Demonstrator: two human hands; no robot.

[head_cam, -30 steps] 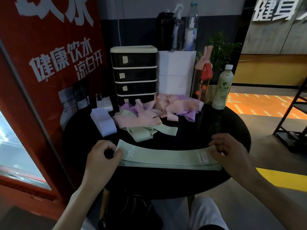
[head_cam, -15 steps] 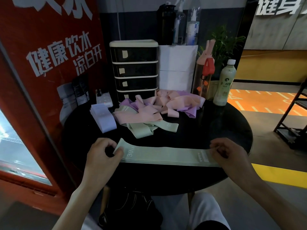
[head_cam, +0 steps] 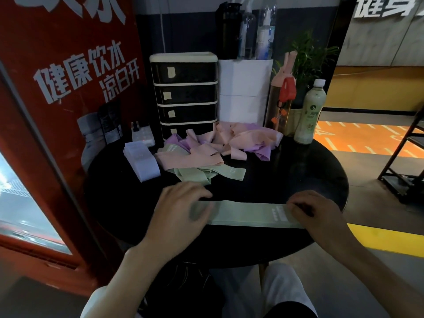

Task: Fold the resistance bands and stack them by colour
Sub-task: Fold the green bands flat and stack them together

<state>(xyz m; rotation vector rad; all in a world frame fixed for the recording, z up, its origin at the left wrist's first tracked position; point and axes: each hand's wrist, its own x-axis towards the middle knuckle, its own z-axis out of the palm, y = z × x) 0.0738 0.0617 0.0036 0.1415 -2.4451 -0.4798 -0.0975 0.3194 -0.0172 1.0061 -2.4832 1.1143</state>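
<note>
Two hands, left (head_cam: 181,210) and right (head_cam: 314,212), hold a green band (head_cam: 247,213)

One wide-angle camera on my head faces forward and down at the round desk (head_cam: 286,171), close above my left hand (head_cam: 181,210) and right hand (head_cam: 314,214).

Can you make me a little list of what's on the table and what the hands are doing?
table: round, black
green band: stretched flat along the near side
left hand: blurred, over the band's left end, seems to grip it
right hand: pinches the band's right end
pile: loose pink, purple and green bands, mid-table
white stack: folded, left of the pile
drawers: at the back
bottle: back right, upright
</note>
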